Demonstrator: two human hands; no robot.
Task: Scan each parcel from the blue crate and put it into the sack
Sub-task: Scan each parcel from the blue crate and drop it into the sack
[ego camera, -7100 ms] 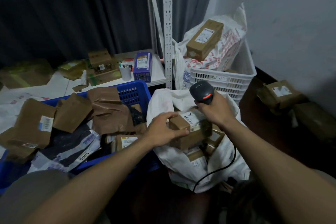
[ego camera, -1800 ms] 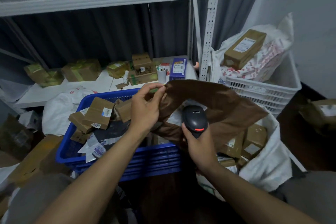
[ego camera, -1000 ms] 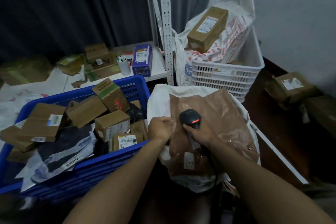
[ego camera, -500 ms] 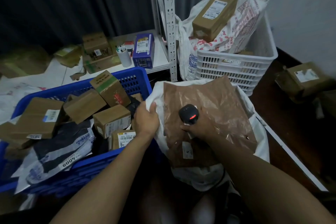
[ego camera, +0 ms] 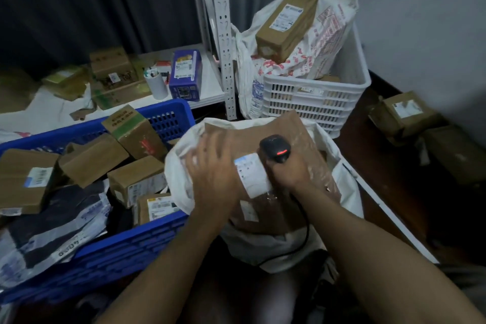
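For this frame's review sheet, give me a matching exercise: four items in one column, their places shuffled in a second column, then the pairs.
Items
1. scanner
2. brown mailer
3. long cardboard box
4. purple box

Places
A. standing on the white shelf
B. resting on the bag in the white crate
C. gripped in the right hand
D. lying across the mouth of the sack

Pairs: 1-C, 2-D, 3-B, 4-A

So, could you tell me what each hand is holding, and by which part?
The right hand grips the scanner by its handle; the left hand holds nothing, pressing flat on the brown parcel.
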